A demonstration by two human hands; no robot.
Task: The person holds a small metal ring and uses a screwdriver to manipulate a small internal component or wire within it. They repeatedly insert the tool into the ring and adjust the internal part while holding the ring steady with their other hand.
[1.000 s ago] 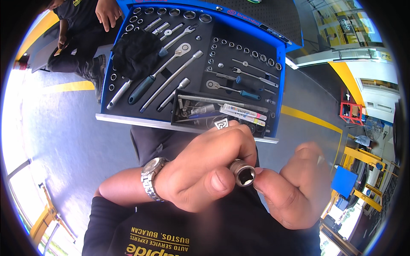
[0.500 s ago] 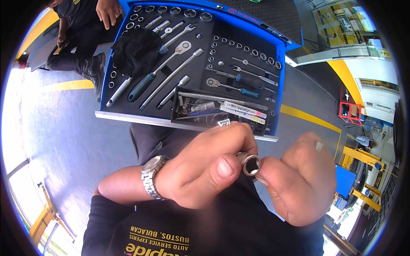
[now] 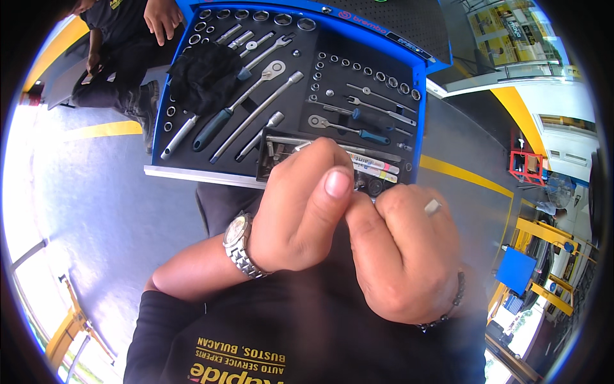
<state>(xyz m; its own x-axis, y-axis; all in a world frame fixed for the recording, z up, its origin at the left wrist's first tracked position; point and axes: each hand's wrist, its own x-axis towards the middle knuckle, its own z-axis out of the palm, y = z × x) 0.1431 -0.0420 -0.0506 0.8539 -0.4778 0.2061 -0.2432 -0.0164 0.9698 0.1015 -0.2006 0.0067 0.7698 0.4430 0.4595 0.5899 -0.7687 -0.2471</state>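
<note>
My left hand [image 3: 304,208], with a metal watch [image 3: 240,246] on its wrist, is closed, thumb uppermost, in front of the tool drawer. The socket seen in its fingers half a second ago is now hidden by the hand. Against it, fingertips meeting, is my right hand [image 3: 406,256], curled shut. A small pale grey piece [image 3: 433,207] shows at the right hand's knuckles; what it belongs to cannot be made out. Anything else inside the right fist is hidden.
Beyond my hands, a blue drawer [image 3: 419,137] holds sockets, a large ratchet [image 3: 243,99], a small ratchet [image 3: 348,131], extension bars and a black cloth [image 3: 204,80]. Paint markers [image 3: 374,164] lie in a small box. Another person's hand [image 3: 164,19] hangs at the drawer's far left.
Both hands have drawn closer together; the left rose and turned, hiding the socket's open end that faced me. My right hand shifted left, and its bracelet came into view.
</note>
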